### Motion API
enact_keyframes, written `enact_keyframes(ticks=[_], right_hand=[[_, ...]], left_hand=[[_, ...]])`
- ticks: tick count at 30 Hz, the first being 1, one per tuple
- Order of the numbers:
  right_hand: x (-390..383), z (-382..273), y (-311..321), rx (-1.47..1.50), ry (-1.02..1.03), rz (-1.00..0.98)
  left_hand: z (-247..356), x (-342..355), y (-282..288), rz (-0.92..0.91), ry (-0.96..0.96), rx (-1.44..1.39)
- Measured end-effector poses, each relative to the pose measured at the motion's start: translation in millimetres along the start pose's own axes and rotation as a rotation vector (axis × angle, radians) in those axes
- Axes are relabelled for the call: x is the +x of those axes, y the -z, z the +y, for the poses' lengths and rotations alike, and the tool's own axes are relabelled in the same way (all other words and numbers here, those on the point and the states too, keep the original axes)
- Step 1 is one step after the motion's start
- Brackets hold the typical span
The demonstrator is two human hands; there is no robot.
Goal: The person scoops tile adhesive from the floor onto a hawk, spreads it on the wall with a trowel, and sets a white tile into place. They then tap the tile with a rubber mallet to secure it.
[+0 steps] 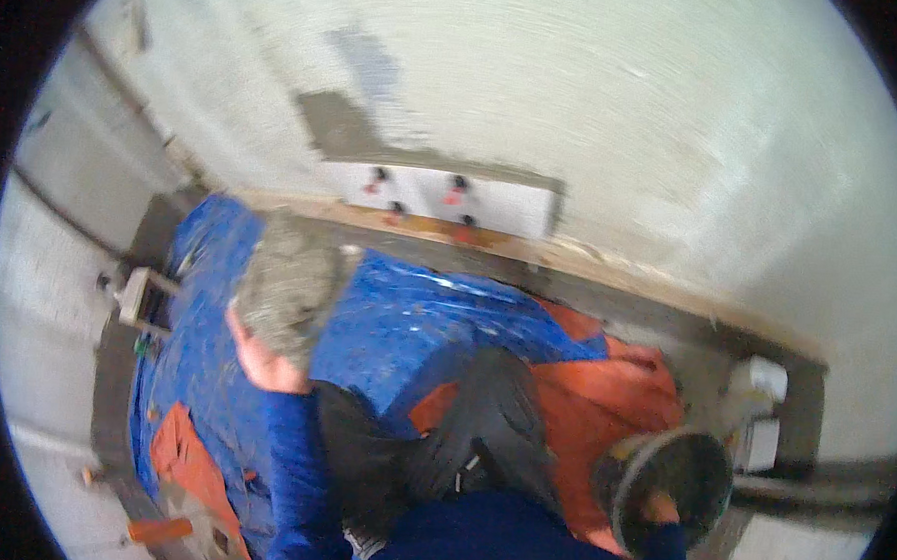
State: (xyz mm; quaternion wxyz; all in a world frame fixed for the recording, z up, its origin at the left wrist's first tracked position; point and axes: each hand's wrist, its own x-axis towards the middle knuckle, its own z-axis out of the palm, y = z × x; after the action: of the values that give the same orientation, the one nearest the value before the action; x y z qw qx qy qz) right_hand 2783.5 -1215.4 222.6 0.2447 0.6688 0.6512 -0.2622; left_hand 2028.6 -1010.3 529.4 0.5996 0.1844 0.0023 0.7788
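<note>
My left hand is closed round the near end of a flat board loaded with grey mortar. It is raised in front of me at the left, and the mortar hides most of the board. At the lower right, my right hand reaches into a dark bucket with a pale, smeared rim. Its fingers are down inside and blurred, so their grip does not show. Low on the wall ahead is a white tile strip with several red-and-black clips on it.
A crumpled blue tarp with orange parts covers the floor under my knees. An orange-handled tool lies lower left. A small white stool-like frame stands at the left wall, a white container at the right.
</note>
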Motion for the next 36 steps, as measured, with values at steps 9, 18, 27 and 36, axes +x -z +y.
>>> enact_keyframes(ticks=[9, 18, 27, 36], right_hand=[[-11, -214, 213, -0.34, -0.369, 0.137], [66, -835, 310, -0.054, 0.66, -0.006], [-185, -1226, 572, 0.102, 0.972, -0.101], [-292, -1235, 738, 0.04, 0.603, -0.227]], left_hand=[[161, -29, 103, 0.414, -0.043, -0.129], [426, -9, 144, 0.657, 0.043, -0.21], [703, -51, -119, 0.877, -0.304, -0.17], [953, -16, -445, 0.847, -0.696, 0.091]])
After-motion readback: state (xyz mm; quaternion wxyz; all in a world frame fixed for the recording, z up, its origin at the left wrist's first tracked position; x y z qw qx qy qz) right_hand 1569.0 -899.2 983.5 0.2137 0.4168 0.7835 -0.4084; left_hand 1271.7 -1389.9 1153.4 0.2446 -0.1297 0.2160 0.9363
